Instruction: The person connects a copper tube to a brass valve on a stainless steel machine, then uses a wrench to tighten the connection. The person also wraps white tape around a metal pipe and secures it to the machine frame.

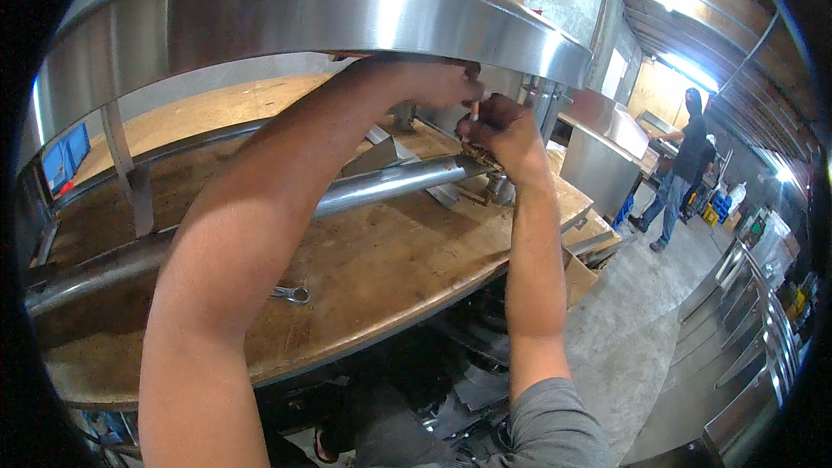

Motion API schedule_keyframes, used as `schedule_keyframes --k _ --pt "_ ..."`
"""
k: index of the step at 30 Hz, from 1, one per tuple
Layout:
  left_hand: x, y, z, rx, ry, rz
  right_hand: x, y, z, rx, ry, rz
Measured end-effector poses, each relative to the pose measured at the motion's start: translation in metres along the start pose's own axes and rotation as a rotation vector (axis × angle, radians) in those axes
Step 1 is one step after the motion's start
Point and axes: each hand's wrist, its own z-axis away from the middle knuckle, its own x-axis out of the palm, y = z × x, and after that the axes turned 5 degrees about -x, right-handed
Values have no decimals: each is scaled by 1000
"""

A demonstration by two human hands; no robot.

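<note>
Both my arms reach up under the rim of a large stainless steel ring (347,13) that stands on thin legs over a round wooden board (381,260). My left hand (438,82) is closed against the underside of the ring. My right hand (503,130) is closed round a small part with a pale tip, close to the left hand. A steel tube (390,184) lies across the board just below both hands. What sits between the fingers is mostly hidden.
A wrench (291,295) lies on the board near its front edge. Another person (680,173) stands at a steel bench at the far right. Steel frames (745,329) lie on the concrete floor at right. Blue crates (65,156) sit at left.
</note>
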Motion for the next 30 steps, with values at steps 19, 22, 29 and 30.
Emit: schedule_keyframes --k 19,22,29,30 --pt "-14 18 16 -92 128 75 -2 11 2 11 20 7" --pt "-17 15 17 -87 145 66 -1 15 0 -11 -7 -128" --pt "-13 17 12 -87 148 28 -3 16 3 48 114 32" --pt "-11 18 12 -93 144 19 -5 14 5 45 110 51"
